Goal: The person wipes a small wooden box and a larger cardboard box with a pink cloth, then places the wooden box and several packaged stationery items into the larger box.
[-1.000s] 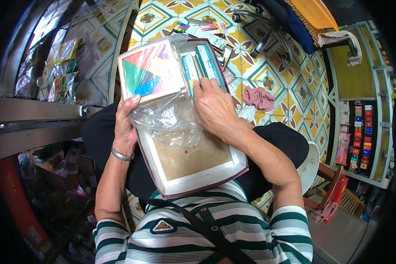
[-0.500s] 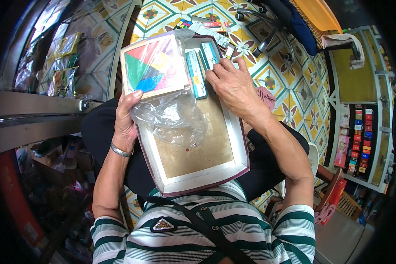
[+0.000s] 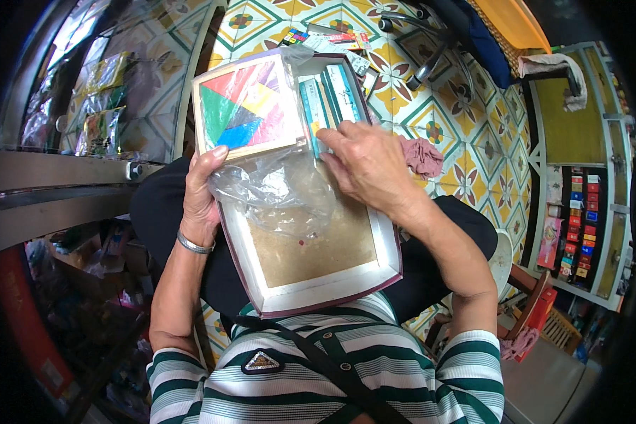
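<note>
A shallow box tray [image 3: 325, 283] with white inner walls and a dark red rim rests on my lap. My left hand [image 3: 203, 180] is closed on a colourful tangram puzzle [image 3: 244, 106] in a wooden frame, wrapped in a clear plastic bag [image 3: 275, 191], above the tray's left side. At the tray's far end lie narrow teal boxes [image 3: 342, 92] side by side. Over their near ends, my right hand [image 3: 367, 159] reaches with fingers apart and bent, the index finger at the left teal box [image 3: 309, 99]. Nothing shows in its grasp.
Small boxes and packets [image 3: 346, 42] lie on the patterned tile floor beyond the tray. A pink cloth [image 3: 422, 157] is on the floor to the right. Wheeled chair legs [image 3: 427, 63] stand farther off. A metal-framed glass case [image 3: 63, 169] is at left, a cabinet [image 3: 579, 226] at right.
My right hand has moved nearer to me and left, from the right teal box toward the left one's near end. The left hand keeps its hold on the tangram puzzle.
</note>
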`<act>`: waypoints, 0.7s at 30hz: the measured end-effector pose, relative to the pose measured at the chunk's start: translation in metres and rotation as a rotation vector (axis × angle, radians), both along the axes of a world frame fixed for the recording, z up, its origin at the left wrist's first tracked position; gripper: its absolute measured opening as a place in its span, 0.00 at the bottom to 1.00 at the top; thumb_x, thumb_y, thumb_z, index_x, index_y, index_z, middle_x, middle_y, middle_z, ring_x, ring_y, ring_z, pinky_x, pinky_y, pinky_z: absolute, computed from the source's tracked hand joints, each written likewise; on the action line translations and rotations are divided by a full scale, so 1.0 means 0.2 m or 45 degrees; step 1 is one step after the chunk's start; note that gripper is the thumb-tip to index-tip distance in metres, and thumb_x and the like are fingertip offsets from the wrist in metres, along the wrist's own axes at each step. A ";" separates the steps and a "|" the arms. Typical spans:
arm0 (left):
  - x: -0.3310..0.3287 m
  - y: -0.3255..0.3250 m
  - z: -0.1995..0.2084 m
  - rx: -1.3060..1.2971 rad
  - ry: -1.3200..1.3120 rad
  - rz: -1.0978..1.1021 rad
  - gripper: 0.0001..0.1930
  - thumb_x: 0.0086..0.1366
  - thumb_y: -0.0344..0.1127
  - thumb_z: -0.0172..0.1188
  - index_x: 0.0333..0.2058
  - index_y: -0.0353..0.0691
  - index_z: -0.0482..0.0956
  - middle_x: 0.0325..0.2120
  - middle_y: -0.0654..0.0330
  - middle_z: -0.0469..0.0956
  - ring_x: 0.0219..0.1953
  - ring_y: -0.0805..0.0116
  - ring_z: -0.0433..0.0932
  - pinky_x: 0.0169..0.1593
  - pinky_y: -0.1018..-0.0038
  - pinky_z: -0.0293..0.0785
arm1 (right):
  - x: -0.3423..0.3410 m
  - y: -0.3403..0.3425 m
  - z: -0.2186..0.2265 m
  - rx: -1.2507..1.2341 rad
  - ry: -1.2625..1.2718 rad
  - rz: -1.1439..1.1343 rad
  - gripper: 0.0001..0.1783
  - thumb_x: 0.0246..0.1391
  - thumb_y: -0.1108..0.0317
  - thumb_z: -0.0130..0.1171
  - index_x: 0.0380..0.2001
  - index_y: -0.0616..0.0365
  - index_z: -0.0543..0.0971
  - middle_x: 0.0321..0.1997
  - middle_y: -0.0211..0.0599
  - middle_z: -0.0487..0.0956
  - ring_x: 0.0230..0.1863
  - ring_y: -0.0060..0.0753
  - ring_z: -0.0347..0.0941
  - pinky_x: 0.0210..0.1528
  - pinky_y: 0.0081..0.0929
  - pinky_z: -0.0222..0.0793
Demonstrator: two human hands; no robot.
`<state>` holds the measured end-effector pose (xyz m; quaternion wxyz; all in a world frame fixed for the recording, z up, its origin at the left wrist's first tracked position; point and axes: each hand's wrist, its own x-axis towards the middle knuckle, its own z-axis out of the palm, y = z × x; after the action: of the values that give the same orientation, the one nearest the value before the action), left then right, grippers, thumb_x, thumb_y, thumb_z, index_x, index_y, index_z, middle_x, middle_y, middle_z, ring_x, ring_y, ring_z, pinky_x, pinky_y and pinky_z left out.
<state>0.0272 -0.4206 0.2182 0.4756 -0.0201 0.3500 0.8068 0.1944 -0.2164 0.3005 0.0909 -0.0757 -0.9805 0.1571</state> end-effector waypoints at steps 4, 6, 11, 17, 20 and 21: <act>0.00 0.00 -0.01 -0.024 0.003 0.009 0.24 0.60 0.37 0.63 0.52 0.27 0.73 0.45 0.46 0.80 0.45 0.54 0.81 0.53 0.58 0.79 | -0.01 -0.07 -0.07 0.029 -0.057 -0.109 0.08 0.48 0.72 0.61 0.29 0.66 0.75 0.29 0.49 0.75 0.29 0.50 0.78 0.30 0.43 0.75; 0.00 0.00 -0.01 -0.025 0.026 -0.001 0.25 0.60 0.37 0.63 0.52 0.27 0.73 0.45 0.46 0.80 0.45 0.55 0.81 0.53 0.58 0.79 | -0.02 -0.07 -0.10 0.037 -0.047 -0.118 0.08 0.49 0.73 0.60 0.29 0.68 0.75 0.29 0.51 0.75 0.28 0.52 0.79 0.30 0.44 0.75; 0.01 0.01 0.01 -0.041 0.016 0.010 0.25 0.59 0.38 0.64 0.52 0.28 0.73 0.44 0.47 0.80 0.44 0.55 0.81 0.53 0.59 0.79 | -0.03 -0.09 -0.13 -0.162 -0.016 -0.270 0.08 0.47 0.75 0.59 0.31 0.68 0.74 0.29 0.54 0.75 0.28 0.54 0.79 0.30 0.46 0.75; 0.01 0.01 0.00 -0.042 0.010 0.002 0.25 0.59 0.37 0.64 0.51 0.27 0.73 0.44 0.47 0.80 0.44 0.55 0.81 0.52 0.59 0.79 | 0.00 -0.09 -0.15 0.045 -0.040 -0.233 0.05 0.46 0.76 0.57 0.27 0.67 0.75 0.32 0.50 0.73 0.33 0.50 0.77 0.32 0.43 0.76; 0.01 0.00 0.02 -0.044 0.021 0.007 0.25 0.59 0.37 0.64 0.51 0.27 0.73 0.44 0.47 0.80 0.44 0.55 0.81 0.52 0.59 0.79 | 0.01 -0.10 -0.17 0.107 -0.004 -0.168 0.03 0.43 0.75 0.58 0.24 0.64 0.76 0.32 0.45 0.71 0.36 0.44 0.74 0.33 0.40 0.74; 0.02 0.01 0.03 -0.044 0.025 0.010 0.25 0.59 0.37 0.64 0.51 0.27 0.73 0.44 0.47 0.80 0.44 0.56 0.81 0.52 0.59 0.79 | 0.01 -0.10 -0.15 0.168 0.016 -0.149 0.03 0.42 0.75 0.58 0.24 0.63 0.76 0.32 0.44 0.71 0.37 0.43 0.74 0.33 0.38 0.72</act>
<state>0.0308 -0.4190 0.2240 0.4684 -0.0220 0.3683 0.8028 0.1955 -0.2363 0.2700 0.1110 -0.1256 -0.9820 0.0873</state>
